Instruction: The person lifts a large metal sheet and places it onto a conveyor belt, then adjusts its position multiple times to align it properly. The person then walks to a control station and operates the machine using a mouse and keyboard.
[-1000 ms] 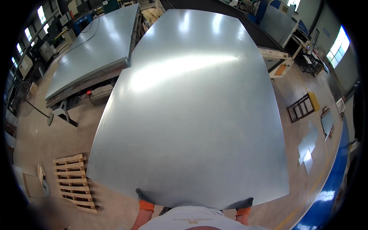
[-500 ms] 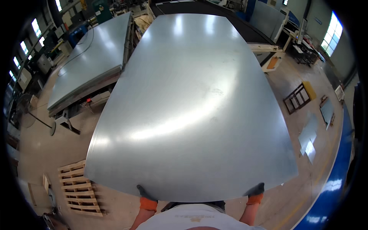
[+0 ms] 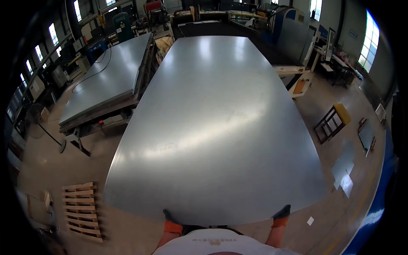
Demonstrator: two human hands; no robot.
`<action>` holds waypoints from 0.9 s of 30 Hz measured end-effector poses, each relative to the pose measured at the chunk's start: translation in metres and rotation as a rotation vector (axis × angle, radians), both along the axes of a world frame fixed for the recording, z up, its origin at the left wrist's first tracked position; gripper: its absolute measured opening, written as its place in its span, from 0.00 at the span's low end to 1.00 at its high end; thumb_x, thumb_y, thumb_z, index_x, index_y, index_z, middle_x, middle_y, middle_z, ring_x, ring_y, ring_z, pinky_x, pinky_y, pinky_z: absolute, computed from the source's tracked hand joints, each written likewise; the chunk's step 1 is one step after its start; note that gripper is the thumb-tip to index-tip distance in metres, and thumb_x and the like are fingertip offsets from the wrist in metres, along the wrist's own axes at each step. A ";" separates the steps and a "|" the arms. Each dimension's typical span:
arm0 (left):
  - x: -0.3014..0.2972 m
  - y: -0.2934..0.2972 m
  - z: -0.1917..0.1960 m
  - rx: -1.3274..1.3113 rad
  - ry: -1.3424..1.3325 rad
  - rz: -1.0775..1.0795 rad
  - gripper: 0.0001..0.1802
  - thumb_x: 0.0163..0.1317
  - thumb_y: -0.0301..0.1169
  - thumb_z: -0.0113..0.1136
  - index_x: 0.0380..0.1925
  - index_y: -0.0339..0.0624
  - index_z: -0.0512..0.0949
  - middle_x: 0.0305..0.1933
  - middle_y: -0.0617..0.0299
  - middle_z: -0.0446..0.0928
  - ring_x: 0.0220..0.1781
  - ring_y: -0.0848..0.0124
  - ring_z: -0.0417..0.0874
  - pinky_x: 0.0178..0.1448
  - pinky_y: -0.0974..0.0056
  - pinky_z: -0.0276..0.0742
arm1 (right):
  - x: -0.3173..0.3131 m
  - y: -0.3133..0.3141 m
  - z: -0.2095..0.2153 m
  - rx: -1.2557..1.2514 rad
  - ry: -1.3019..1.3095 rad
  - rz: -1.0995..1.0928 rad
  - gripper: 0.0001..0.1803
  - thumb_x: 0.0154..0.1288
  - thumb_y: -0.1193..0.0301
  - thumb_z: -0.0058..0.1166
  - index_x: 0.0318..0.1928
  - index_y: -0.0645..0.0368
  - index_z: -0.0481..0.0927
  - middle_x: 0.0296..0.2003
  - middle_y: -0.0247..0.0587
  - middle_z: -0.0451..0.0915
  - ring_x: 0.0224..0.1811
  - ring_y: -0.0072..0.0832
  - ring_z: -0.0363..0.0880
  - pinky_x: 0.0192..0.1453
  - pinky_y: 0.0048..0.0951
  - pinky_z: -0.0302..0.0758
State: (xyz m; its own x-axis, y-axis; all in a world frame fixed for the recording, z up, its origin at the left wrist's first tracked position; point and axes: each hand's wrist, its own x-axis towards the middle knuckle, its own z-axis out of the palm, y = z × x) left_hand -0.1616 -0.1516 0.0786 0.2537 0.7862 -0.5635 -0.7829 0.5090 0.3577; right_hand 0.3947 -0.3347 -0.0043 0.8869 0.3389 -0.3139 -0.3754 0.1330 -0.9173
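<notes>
The concrete floor [image 3: 127, 231] carries a wooden pallet [image 3: 80, 210] at the lower left, a standing fan [image 3: 42, 127] farther left, a dark frame with a yellow block [image 3: 332, 121] on the right, and flat grey sheet offcuts [image 3: 346, 165] beside a blue strip [image 3: 374, 212]. A steel table [image 3: 80, 131] stands left, bearing a stack of metal sheets [image 3: 110, 80].

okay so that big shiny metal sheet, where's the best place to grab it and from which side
Probably the near short edge of the metal sheet, approached from the end facing the camera. The sheet is broad, thin and lies nearly flat, so only its rim offers a hold. The left hand and right hand, both gloved, already clasp that edge, spread toward its two corners, which should help steady so wide a panel.
</notes>
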 end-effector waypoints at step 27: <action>0.034 -0.008 -0.001 -0.030 -0.094 0.031 0.39 0.68 0.64 0.39 0.66 0.48 0.64 0.72 0.55 0.62 0.68 0.51 0.65 0.70 0.45 0.63 | -0.082 0.031 0.076 0.426 0.651 0.149 0.34 0.71 0.48 0.48 0.69 0.55 0.63 0.65 0.40 0.67 0.66 0.44 0.64 0.70 0.50 0.62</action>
State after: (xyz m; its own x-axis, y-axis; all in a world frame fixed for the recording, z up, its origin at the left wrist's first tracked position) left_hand -0.1281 -0.1595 0.0776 0.2826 0.7777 -0.5615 -0.8278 0.4935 0.2668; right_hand 0.3126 -0.3038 0.0721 0.5053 0.6473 -0.5707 -0.8606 0.3296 -0.3882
